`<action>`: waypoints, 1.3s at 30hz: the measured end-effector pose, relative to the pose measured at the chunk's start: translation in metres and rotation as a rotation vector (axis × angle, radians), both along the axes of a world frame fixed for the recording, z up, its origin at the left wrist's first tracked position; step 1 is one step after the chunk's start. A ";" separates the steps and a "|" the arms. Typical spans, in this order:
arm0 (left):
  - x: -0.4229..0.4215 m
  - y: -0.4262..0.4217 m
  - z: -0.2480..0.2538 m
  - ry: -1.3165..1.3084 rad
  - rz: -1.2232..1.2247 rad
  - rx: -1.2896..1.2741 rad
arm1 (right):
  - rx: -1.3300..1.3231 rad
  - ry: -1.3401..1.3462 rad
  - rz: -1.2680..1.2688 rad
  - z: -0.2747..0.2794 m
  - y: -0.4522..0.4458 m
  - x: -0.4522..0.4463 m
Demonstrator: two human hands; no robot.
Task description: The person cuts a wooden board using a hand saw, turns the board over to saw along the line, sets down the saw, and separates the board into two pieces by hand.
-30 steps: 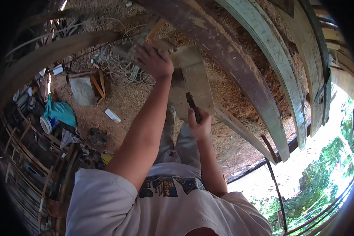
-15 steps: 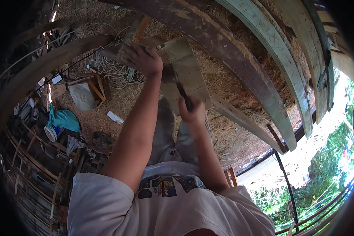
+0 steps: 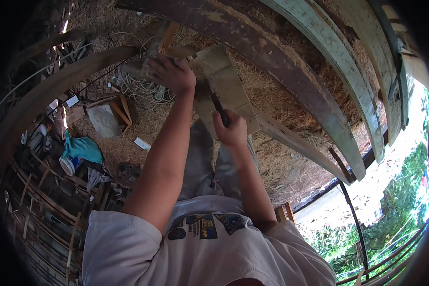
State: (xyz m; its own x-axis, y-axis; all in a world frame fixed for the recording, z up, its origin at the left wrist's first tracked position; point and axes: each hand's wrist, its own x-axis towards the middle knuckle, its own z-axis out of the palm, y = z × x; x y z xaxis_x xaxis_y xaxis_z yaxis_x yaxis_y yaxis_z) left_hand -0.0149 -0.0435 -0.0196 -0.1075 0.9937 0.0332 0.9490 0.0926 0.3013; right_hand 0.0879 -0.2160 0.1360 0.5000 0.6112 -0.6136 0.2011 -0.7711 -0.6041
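My right hand (image 3: 231,128) is wrapped round the dark handle of what looks like a handsaw (image 3: 217,104), its thin blade seen nearly edge-on and pointing away from me. The blade lies along a pale wooden board (image 3: 229,78) that has small dark marks on it. How deep the blade sits in the wood I cannot tell. My left hand (image 3: 171,74) lies with fingers spread on a piece of wood just left of the board. Part of that wood is hidden under the palm.
Large curved timber ribs (image 3: 276,62) arch across the right. A long beam (image 3: 295,140) slants beside the board. Left, on the shaving-covered ground, are tangled cord (image 3: 145,90), a wooden box (image 3: 105,120), a teal cloth (image 3: 84,148) and a white bucket (image 3: 66,165).
My right hand has moved slightly forward with the saw, so less of the blade shows. My left hand stays in nearly the same place. The view has shifted a little.
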 end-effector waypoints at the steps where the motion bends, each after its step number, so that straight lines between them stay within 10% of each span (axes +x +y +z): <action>1: -0.002 -0.006 -0.001 -0.003 0.001 0.006 | -0.011 -0.008 0.017 0.008 -0.007 -0.002; 31: -0.001 -0.007 0.003 -0.015 -0.011 0.027 | 0.011 0.179 -0.103 0.062 -0.075 0.000; 39: 0.000 -0.005 -0.001 -0.016 -0.004 0.042 | 0.121 -0.029 0.022 -0.005 -0.025 -0.008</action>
State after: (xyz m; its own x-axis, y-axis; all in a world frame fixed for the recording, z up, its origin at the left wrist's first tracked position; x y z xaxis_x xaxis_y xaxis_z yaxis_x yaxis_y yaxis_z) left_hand -0.0151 -0.0484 -0.0206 -0.1043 0.9919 0.0730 0.9445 0.0758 0.3196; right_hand 0.0798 -0.2409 0.1309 0.5020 0.6908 -0.5204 0.2360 -0.6883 -0.6860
